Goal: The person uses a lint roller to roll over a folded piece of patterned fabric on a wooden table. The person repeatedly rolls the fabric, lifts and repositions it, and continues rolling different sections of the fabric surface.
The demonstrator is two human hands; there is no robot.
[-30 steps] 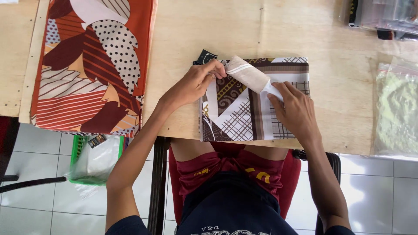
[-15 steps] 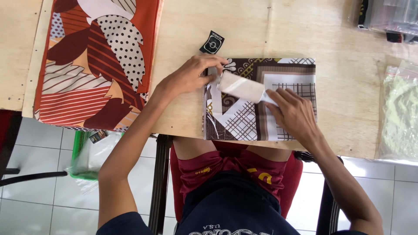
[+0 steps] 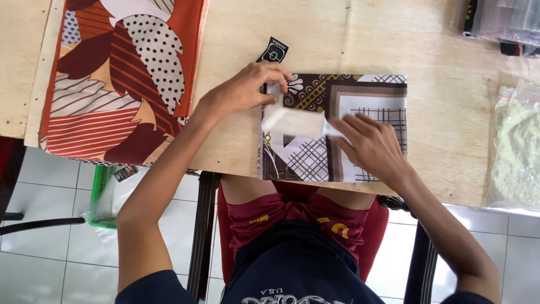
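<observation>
Dark navy short sleeves, maroon shorts, bare forearms.

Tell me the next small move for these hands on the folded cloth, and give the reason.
Probably press the white strip flat along the folded patterned cloth. The left hand pins the strip's end near the cloth's left edge, the right hand holds its other end, and the strip looks blurred and lifted between them, so it does not seem to lie flat.

Bare table (image 3: 450,62) right of folded cloth (image 3: 360,95); bags (image 3: 514,152) beyond
</observation>
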